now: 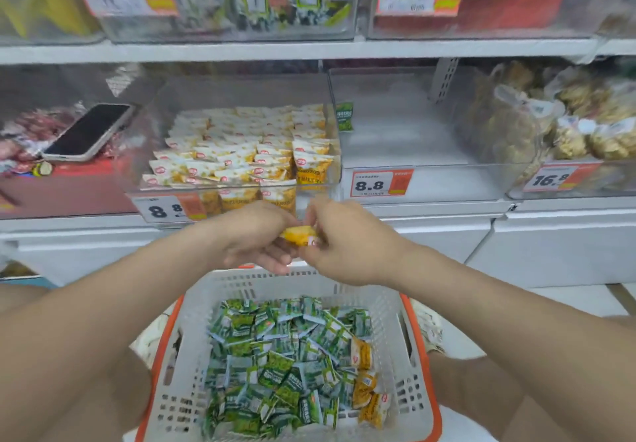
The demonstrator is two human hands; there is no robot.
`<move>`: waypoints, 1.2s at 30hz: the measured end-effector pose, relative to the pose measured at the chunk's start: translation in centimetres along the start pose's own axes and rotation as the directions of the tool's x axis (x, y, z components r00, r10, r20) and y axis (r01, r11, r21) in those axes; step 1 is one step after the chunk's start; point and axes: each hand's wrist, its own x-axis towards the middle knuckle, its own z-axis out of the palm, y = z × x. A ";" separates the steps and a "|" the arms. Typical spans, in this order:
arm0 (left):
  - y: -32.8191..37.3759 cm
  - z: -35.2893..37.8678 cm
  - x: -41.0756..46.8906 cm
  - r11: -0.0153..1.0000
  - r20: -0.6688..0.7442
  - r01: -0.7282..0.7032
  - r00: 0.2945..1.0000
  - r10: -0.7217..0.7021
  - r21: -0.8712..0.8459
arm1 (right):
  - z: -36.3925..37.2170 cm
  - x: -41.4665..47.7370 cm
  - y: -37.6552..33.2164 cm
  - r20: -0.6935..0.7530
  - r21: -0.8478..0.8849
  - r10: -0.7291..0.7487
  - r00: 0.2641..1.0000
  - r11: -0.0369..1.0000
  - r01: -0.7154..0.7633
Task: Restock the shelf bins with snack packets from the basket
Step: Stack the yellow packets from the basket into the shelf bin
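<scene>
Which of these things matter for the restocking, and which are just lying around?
Part of the job: yellow packet held by left hand and right hand; basket; green packets; bin of yellow packets.
Just lying about: phone; bagged brown snacks.

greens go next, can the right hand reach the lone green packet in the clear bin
Probably yes: the green packet stands alone in the clear bin, nothing before it, but the right hand must first let go of the yellow packet.

— What colours are seen in the basket [241, 290]?
— White lattice walls, an orange rim; green-and-white packets [275, 348], a few yellow packets [364, 390].
— And the tags [378, 183]?
— White and orange, printed in black.
</scene>
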 end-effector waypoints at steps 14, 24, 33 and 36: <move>2.4 -2.6 -2.4 0.896 -0.082 -0.430 0.902 0.423 -0.109 | -4.3 4.6 -0.6 -0.132 0.531 0.343 0.930 0.817 -0.226; 1.9 -4.1 -0.2 0.800 -0.445 -0.422 0.673 0.591 0.426 | -6.0 6.7 0.9 -0.335 0.324 0.216 0.917 0.940 -0.104; 2.0 -5.0 0.4 0.485 -0.217 -0.143 0.762 0.610 0.863 | -5.3 9.7 0.8 -0.139 -0.566 -0.147 0.979 0.823 0.043; 2.0 -4.9 0.3 0.405 -0.191 -0.089 0.776 0.601 0.910 | -5.0 11.2 0.0 -0.071 -0.658 -0.079 0.994 0.753 0.013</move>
